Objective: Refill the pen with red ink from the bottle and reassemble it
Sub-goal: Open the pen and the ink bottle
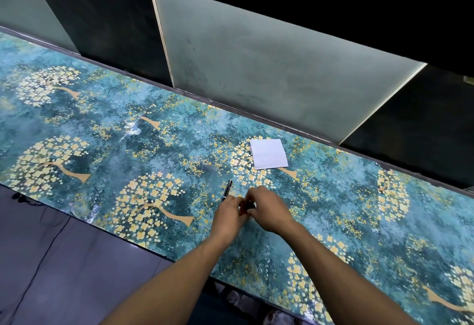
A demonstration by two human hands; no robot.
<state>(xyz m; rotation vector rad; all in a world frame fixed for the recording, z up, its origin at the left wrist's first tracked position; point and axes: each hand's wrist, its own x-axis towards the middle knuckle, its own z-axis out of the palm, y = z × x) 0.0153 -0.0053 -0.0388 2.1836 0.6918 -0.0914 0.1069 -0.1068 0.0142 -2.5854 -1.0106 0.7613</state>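
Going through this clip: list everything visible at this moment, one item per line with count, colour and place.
Pen: one, black with silver trim, lying on the table just beyond the left hand.
Small dark object: one, black, between the fingers of both hands; mostly hidden, so what it is cannot be told.
Folded paper: one, white, square, lying far of the hands near the wall.
Table: one, teal cover with gold tree pattern.
Cable: one, black, on the floor at left.
Left hand: one, on the dark object.
Right hand: one, on the dark object.
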